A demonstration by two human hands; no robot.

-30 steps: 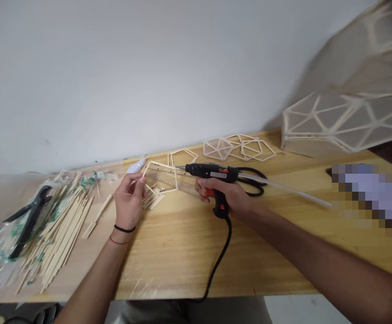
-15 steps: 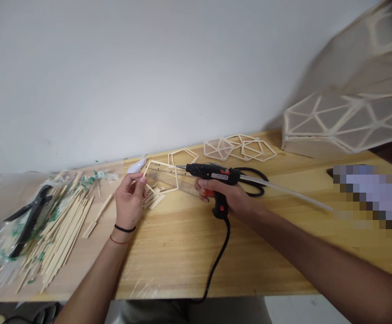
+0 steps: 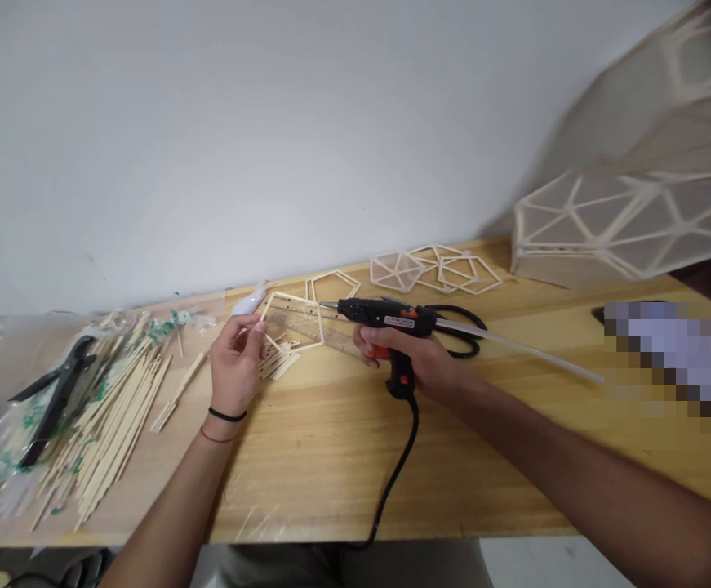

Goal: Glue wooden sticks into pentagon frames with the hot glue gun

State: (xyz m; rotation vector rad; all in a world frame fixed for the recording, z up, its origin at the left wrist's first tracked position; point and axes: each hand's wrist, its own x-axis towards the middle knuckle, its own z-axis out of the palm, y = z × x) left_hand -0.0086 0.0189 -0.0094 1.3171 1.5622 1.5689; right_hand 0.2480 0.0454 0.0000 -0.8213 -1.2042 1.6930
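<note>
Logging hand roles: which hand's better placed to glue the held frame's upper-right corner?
Right hand, likely: it grips the glue gun, nozzle near that corner; the left hand pinches the frame.

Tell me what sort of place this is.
Probably a craft or model-making workspace, judging by the glue gun in the right hand, the loose wooden sticks on the table and the big stick-framed structure.

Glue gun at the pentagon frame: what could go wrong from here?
The left fingers grip the thin frame only at its left side, so pressure from the nozzle near the upper-right corner might twist it. Stray glue could drip onto the ruler or short sticks below. The glue gun trails a cord to the table edge; a snag there might jerk the nozzle.
</note>
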